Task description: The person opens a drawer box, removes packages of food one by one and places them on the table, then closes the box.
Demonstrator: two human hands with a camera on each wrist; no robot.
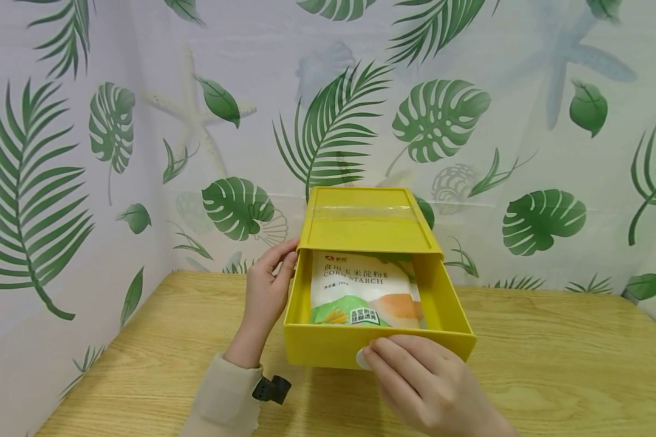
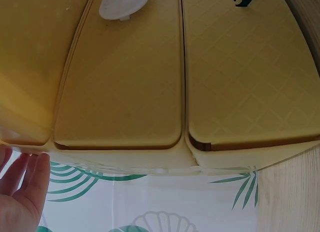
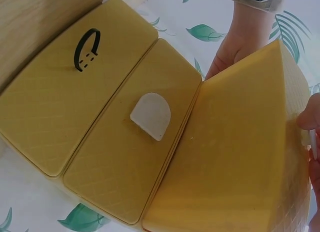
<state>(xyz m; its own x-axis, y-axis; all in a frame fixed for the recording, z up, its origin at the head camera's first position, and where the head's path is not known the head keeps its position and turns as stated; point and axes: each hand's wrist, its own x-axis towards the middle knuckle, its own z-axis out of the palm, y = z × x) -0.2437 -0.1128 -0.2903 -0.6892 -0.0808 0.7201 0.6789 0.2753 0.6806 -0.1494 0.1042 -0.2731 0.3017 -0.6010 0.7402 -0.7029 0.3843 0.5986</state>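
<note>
A yellow drawer cabinet (image 1: pixel 366 227) stands on the table, its top drawer (image 1: pixel 317 349) pulled out toward me. Inside lies a white, green and orange bag of corn starch (image 1: pixel 361 297), its far end hidden beneath the cabinet top. With thumb and fingers my right hand (image 1: pixel 426 376) pinches the white handle (image 1: pixel 362 359) on that drawer's front. My left hand (image 1: pixel 270 288) rests against the cabinet's left side, fingertips at its upper edge; the left wrist view shows those fingers (image 2: pixel 32 179) nearly straight.
Below the pulled-out drawer are two closed drawers. The middle one has a white handle (image 3: pixel 151 116), the bottom one a black loop handle (image 3: pixel 86 50). Clear tape (image 1: pixel 366 212) crosses the cabinet top. Behind the wooden table (image 1: pixel 557 358) hangs a leaf-patterned cloth (image 1: pixel 355 121).
</note>
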